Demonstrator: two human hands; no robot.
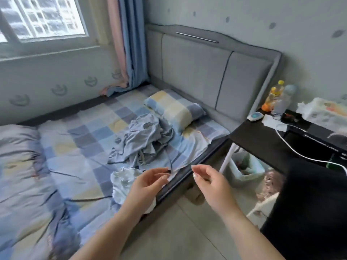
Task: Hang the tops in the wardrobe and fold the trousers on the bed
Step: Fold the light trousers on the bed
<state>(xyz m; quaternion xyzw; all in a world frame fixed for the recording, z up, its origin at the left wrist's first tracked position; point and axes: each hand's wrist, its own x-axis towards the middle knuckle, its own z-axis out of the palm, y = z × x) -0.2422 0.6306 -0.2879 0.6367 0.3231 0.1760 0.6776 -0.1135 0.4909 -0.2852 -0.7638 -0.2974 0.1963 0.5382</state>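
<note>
Beyond both hands' empty fingers (161,172), crumpled grey-blue garment (144,137) on bed (78,147)

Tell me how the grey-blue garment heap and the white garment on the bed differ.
The grey-blue heap is larger and lies mid-bed beside the pillow; the white garment is smaller and sits at the bed's near edge. The heap shows whole; the white one is partly hidden behind the left hand. Both are crumpled and unfolded, and neither hand holds them.

Soft daylight from the window (43,17); slight blur, wide-angle edge bending.
</note>
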